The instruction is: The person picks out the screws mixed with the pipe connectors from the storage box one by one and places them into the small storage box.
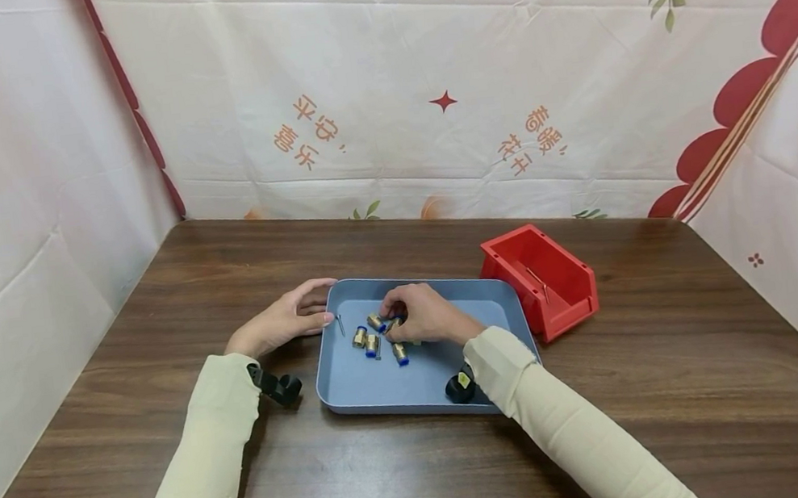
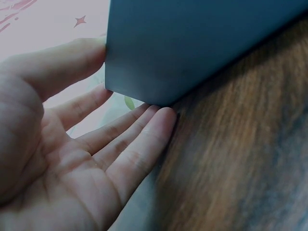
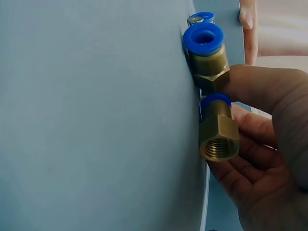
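Several brass push-in air fittings (image 1: 373, 345) with blue collars lie in a shallow blue-grey tray (image 1: 378, 393). Two thin metal screws (image 1: 340, 326) lie among and beside them. At the tray's left side, my left hand (image 1: 286, 322) rests with its thumb at the rim and its extended fingers touching the outer wall (image 2: 144, 57). My right hand (image 1: 420, 314) reaches down into the fittings, thumb and fingers close around the back ones. In the right wrist view, a fitting (image 3: 219, 132) stands in front of the fingertips, hiding whether they pinch anything.
A red plastic bin (image 1: 567, 320) stands against the tray's right back corner, with thin screw-like pieces (image 1: 537, 277) inside. The wooden table (image 1: 365, 480) extends around the tray. A printed white cloth (image 1: 387, 136) hangs behind and at both sides.
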The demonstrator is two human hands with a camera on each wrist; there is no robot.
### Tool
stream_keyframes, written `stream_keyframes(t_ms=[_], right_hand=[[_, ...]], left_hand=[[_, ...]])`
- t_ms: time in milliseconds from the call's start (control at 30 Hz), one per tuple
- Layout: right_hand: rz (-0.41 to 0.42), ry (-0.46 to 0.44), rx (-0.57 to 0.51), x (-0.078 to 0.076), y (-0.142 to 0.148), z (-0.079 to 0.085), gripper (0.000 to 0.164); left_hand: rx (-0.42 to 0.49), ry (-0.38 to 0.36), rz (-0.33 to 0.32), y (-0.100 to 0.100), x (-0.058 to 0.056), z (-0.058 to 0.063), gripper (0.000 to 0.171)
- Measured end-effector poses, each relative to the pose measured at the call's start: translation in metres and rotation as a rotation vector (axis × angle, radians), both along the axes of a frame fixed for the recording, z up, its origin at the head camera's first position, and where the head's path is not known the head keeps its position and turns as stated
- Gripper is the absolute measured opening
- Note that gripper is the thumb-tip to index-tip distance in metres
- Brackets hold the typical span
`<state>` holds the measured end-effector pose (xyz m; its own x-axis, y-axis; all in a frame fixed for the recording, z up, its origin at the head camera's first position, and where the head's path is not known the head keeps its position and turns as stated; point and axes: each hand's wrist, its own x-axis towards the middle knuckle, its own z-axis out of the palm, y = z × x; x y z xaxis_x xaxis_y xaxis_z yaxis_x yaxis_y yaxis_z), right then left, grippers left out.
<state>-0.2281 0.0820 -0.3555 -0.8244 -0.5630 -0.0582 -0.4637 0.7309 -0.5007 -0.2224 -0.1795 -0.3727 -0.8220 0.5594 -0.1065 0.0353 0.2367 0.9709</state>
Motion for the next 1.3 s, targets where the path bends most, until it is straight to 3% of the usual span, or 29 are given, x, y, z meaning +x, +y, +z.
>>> stream_keyframes(t_ms=[367, 600, 900, 1300], right_hand=[[0.046, 0.012, 0.0, -0.0001, -0.0022, -0.0022, 0.013], [0.045, 0.03, -0.001, 0.0002, -0.002, -0.0044, 0.008], [0.075, 0.072, -0.024, 0.0004, -0.0005, -0.0038, 0.001], [0.047, 0.142, -0.112, -0.0032, 0.0021, -0.0086, 0.006]], left_hand=[[-0.025, 0.003, 0.013, -0.0001, 0.0012, 0.0001, 0.067], [-0.034, 0.058, -0.017, -0.0002, 0.0018, -0.0024, 0.067], [-0.039, -0.007, 0.024, 0.0011, 0.0003, 0.0007, 0.066], [-0.054, -0.004, 0.034, 0.0021, 0.0016, 0.0032, 0.065]])
